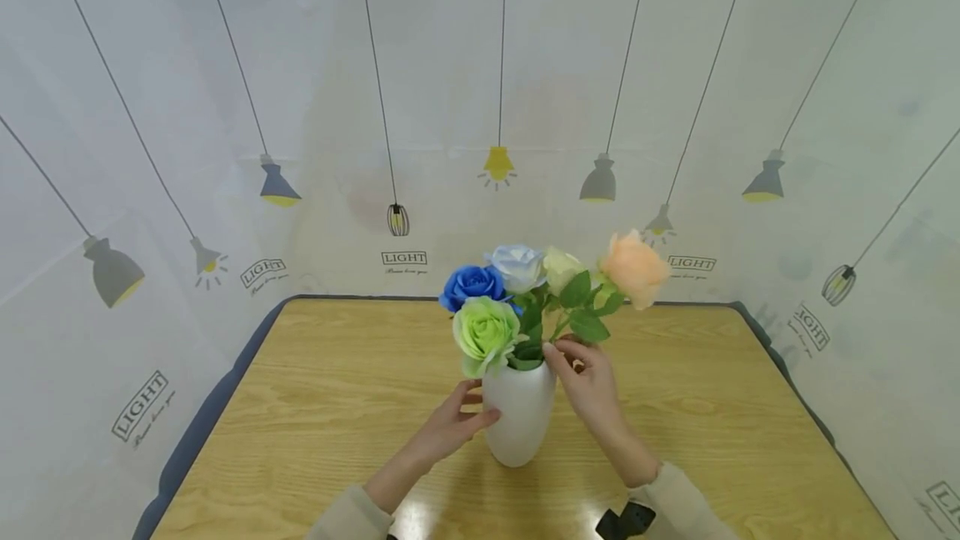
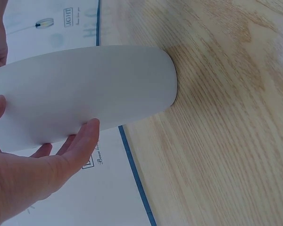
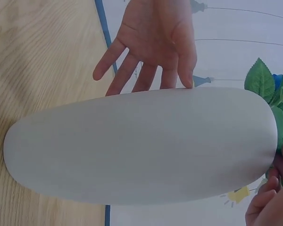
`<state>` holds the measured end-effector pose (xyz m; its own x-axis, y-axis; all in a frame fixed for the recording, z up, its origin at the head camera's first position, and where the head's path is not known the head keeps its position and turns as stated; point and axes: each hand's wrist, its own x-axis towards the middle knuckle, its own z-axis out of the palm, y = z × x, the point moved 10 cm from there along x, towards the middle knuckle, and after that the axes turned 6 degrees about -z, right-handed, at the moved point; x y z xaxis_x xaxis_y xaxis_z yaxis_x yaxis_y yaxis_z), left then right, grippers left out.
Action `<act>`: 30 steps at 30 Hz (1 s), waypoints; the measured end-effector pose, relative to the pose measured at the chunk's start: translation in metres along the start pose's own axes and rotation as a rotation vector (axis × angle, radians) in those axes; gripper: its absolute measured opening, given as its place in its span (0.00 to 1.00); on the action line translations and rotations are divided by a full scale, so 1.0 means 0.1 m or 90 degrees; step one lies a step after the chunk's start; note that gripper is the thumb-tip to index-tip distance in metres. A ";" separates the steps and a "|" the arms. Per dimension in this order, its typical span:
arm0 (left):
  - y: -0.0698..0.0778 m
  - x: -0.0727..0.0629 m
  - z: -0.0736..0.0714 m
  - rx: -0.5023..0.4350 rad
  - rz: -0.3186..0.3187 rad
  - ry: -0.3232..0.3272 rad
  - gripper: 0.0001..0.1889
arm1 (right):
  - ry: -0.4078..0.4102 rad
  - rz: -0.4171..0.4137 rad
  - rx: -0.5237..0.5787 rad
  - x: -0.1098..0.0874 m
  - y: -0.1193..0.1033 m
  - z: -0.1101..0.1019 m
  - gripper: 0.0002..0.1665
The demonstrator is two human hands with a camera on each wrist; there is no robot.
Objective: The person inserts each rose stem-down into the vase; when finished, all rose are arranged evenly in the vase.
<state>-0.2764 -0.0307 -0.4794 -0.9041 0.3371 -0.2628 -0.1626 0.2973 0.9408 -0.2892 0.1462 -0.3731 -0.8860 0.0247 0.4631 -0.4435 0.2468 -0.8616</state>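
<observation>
A white vase (image 1: pixel 517 419) stands upright on the wooden table, holding artificial roses. My left hand (image 1: pixel 453 427) touches its left side, thumb toward the front and fairly straight fingers reaching behind; the left wrist view shows the hand (image 2: pixel 42 172) beside the vase wall (image 2: pixel 99 87). At the rim, my right hand (image 1: pixel 588 377) pinches a green stem, seemingly that of the peach rose (image 1: pixel 636 269), which leans right. Its curled fingers (image 3: pixel 269 188) show at the vase mouth in the right wrist view. A blue rose (image 1: pixel 474 286), a green rose (image 1: pixel 486 332) and paler blooms stand at the left and middle.
The wooden table (image 1: pixel 337 390) has a dark blue edge along its back and sides. Behind it hangs a pale cloth (image 1: pixel 442 65) printed with lamps and the word LIGHT. Beneath my right sleeve is a black device (image 1: pixel 626 521).
</observation>
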 end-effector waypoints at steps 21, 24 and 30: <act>0.01 0.00 0.00 -0.005 0.005 -0.005 0.36 | 0.085 -0.043 -0.058 -0.12 -0.39 -0.16 0.06; 0.00 0.00 0.00 -0.005 0.000 -0.006 0.37 | 0.116 -0.029 -0.029 -0.12 -0.33 -0.24 0.06; 0.01 0.00 0.00 -0.007 -0.003 -0.009 0.37 | 0.168 0.027 0.021 -0.03 -0.07 -0.36 0.13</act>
<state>-0.2762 -0.0301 -0.4789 -0.8977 0.3484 -0.2699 -0.1710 0.2890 0.9419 -0.2789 0.1792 -0.3612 -0.8394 0.2875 0.4613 -0.4152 0.2085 -0.8855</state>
